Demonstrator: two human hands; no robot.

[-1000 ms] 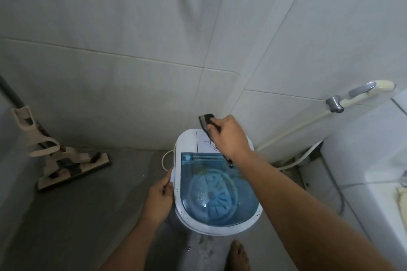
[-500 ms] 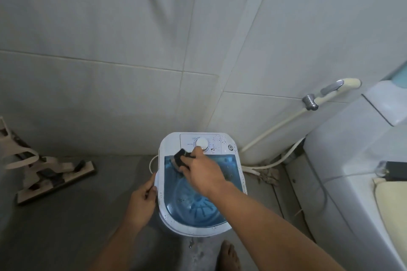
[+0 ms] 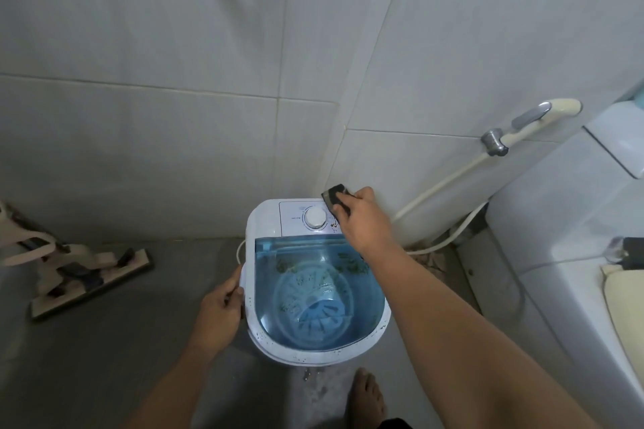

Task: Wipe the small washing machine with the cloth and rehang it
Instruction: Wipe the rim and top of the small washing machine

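A small white washing machine [image 3: 265, 223] with a clear blue lid [image 3: 313, 275] and a white dial [image 3: 315, 218] stands on the floor in the wall corner. My right hand [image 3: 366, 223] presses a dark folded cloth [image 3: 336, 197] on the back right corner of the control panel. Only the cloth's far end shows past my fingers. My left hand [image 3: 221, 310] grips the machine's left rim.
A flat mop [image 3: 80, 275] leans at the left on the grey floor. A bidet sprayer [image 3: 529, 122] with its hose hangs on the right wall. A white toilet [image 3: 564, 219] fills the right side. My bare foot [image 3: 367, 397] is just in front of the machine.
My right hand slid the cloth from the lid's left rear edge across the panel to its back right corner. My left hand kept hold of the left rim.
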